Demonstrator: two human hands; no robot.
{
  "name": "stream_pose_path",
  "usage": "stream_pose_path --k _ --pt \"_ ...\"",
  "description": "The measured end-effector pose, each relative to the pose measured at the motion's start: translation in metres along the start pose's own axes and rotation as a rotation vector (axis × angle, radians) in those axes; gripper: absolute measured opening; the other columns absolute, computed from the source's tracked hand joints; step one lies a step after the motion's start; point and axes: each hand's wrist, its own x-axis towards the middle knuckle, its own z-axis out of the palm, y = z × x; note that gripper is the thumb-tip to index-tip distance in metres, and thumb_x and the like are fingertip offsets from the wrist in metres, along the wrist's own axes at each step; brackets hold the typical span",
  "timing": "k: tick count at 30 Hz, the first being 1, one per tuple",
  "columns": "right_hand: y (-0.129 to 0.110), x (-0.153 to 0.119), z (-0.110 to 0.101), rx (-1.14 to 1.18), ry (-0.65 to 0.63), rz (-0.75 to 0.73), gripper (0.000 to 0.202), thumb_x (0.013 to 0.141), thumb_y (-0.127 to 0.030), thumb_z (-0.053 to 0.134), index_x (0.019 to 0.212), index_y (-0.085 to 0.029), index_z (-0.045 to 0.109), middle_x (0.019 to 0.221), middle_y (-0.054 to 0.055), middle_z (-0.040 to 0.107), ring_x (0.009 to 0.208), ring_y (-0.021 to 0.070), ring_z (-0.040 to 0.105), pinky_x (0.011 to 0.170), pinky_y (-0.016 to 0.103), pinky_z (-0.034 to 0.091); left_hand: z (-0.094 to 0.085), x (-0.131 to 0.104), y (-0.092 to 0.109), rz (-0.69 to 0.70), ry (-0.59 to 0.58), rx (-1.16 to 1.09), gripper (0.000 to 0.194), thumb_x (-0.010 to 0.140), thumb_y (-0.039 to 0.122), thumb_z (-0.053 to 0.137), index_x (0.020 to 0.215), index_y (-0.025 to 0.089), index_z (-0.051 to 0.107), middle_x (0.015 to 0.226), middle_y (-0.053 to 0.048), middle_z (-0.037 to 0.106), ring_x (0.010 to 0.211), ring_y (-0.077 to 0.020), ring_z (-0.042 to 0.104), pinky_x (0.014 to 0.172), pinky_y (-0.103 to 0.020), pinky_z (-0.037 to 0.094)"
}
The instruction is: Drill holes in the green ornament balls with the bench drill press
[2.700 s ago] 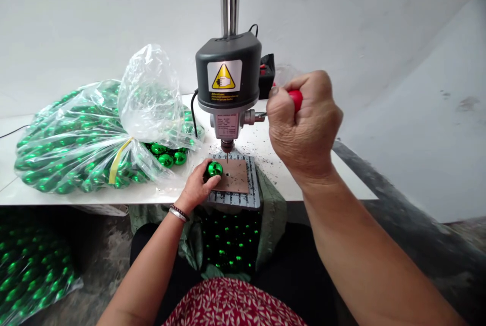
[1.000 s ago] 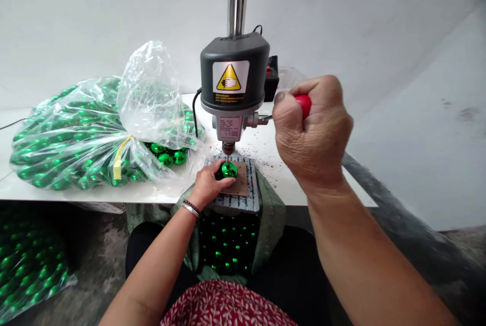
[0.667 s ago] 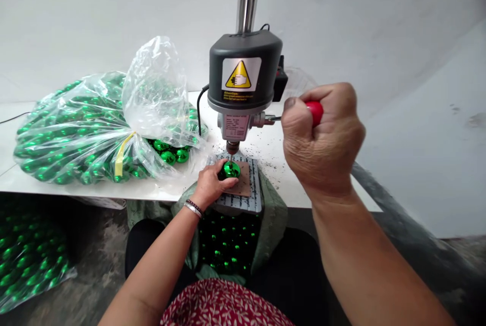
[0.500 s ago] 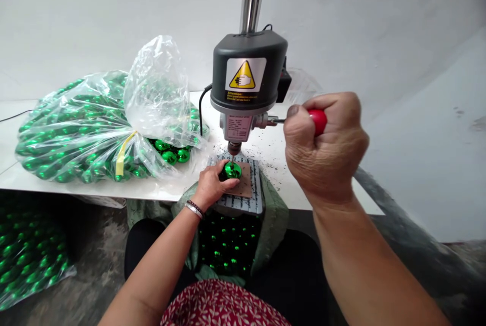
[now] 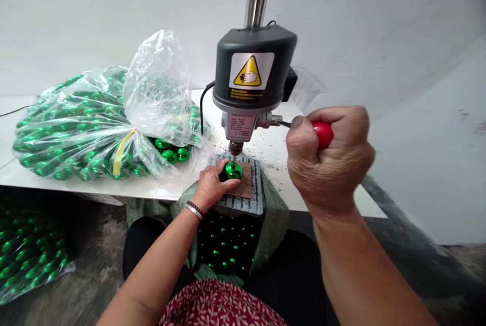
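Observation:
My left hand [image 5: 213, 182] grips a shiny green bauble [image 5: 234, 172] from its left side, thumb in front and fingers behind. The bauble rests on a brown board [image 5: 245, 184] that lies on the grey metal base [image 5: 257, 199] of a drill press [image 5: 253, 70]. Right above the bauble is the chuck [image 5: 236, 148], its thin bit reaching down to the bauble's top; whether it has gone in I cannot tell. My right hand [image 5: 330, 159] is closed around the red knob [image 5: 323, 134] of the press's feed lever.
On the white table [image 5: 167, 190] at left lies a clear plastic bag [image 5: 91, 128] full of green baubles, tied with yellow tape. Another bag of baubles [image 5: 34, 250] is on the floor. More baubles [image 5: 228, 245] fill a green cloth sack [image 5: 271, 219] below the base. Dark shavings dot the table.
My right hand has moved slightly lower with the red knob. The camera view has shifted a little. My left hand keeps its hold on the bauble.

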Motion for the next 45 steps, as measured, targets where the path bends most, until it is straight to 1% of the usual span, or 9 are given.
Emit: stream_pose_path --k 8,17,20,22,28,33,39,42,45 --pt "0.004 -0.009 0.003 -0.001 0.057 -0.033 0.013 0.094 -0.039 0.055 0.089 -0.028 0.051 0.073 -0.002 0.055 0.064 0.0145 0.056 0.060 0.031 0.044 -0.001 0.000 0.000 -0.011 -0.008 0.009 0.054 0.085 0.036 0.083 0.136 0.022 0.071 0.107 -0.007 0.081 0.104 -0.0308 0.073 0.097 -0.041 0.056" --pt "0.010 -0.021 0.008 -0.041 0.165 -0.136 0.010 0.093 -0.035 0.058 0.087 -0.027 0.053 0.069 -0.002 0.058 0.058 0.0150 0.055 0.056 0.032 0.042 0.000 0.000 -0.002 -0.008 -0.017 0.004 0.052 0.085 0.036 0.082 0.134 0.024 0.072 0.106 -0.006 0.081 0.102 -0.0298 0.073 0.095 -0.040 0.057" --pt "0.014 -0.027 0.010 -0.054 0.189 -0.200 0.007 0.093 -0.032 0.059 0.090 -0.027 0.055 0.070 -0.001 0.061 0.058 0.0149 0.055 0.056 0.031 0.042 0.001 0.000 -0.003 -0.006 -0.015 -0.005 0.052 0.084 0.036 0.082 0.134 0.023 0.072 0.106 -0.007 0.081 0.102 -0.0295 0.073 0.096 -0.041 0.057" --pt "0.016 -0.031 0.011 -0.064 0.198 -0.206 0.007 0.093 -0.032 0.059 0.091 -0.027 0.055 0.072 -0.002 0.062 0.059 0.0151 0.056 0.057 0.031 0.043 0.002 0.000 -0.004 -0.010 -0.014 0.002 0.053 0.084 0.037 0.083 0.134 0.022 0.072 0.107 -0.008 0.081 0.103 -0.0300 0.073 0.097 -0.042 0.056" --pt "0.022 -0.039 0.013 -0.048 0.188 -0.187 0.010 0.092 -0.035 0.060 0.091 -0.026 0.055 0.072 -0.001 0.062 0.059 0.0142 0.057 0.057 0.030 0.044 0.003 0.000 -0.003 -0.036 -0.015 0.016 0.053 0.083 0.038 0.083 0.133 0.023 0.072 0.107 -0.008 0.080 0.107 -0.0317 0.073 0.099 -0.043 0.056" --pt "0.029 -0.045 0.014 -0.016 0.155 -0.130 0.012 0.091 -0.037 0.060 0.091 -0.025 0.057 0.072 0.000 0.061 0.063 0.0167 0.062 0.061 0.032 0.049 0.002 -0.001 -0.001 -0.041 -0.014 0.017 0.051 0.083 0.038 0.084 0.130 0.023 0.074 0.105 -0.007 0.080 0.106 -0.0318 0.073 0.098 -0.043 0.056" --pt "0.034 -0.058 0.013 -0.001 0.095 -0.162 0.011 0.090 -0.035 0.060 0.086 -0.027 0.054 0.068 -0.001 0.062 0.060 0.0169 0.061 0.058 0.032 0.047 0.004 0.000 -0.004 -0.056 0.009 -0.026 0.057 0.081 0.037 0.085 0.134 0.022 0.073 0.107 -0.009 0.081 0.108 -0.0331 0.072 0.100 -0.045 0.055" --pt "0.026 -0.048 0.011 -0.004 0.147 -0.203 0.010 0.090 -0.033 0.059 0.085 -0.026 0.054 0.066 -0.002 0.061 0.058 0.0150 0.058 0.055 0.030 0.041 0.005 0.000 -0.005 -0.051 0.006 -0.028 0.056 0.082 0.037 0.085 0.134 0.021 0.073 0.109 -0.010 0.080 0.109 -0.0344 0.072 0.100 -0.046 0.055" --pt "0.013 -0.015 0.012 -0.011 0.196 -0.164 0.014 0.089 -0.038 0.058 0.083 -0.025 0.055 0.065 -0.001 0.060 0.053 0.0127 0.049 0.051 0.028 0.034 0.004 0.000 -0.003 -0.034 0.006 -0.047 0.049 0.081 0.036 0.084 0.127 0.022 0.075 0.106 -0.008 0.080 0.107 -0.0330 0.072 0.099 -0.046 0.055"
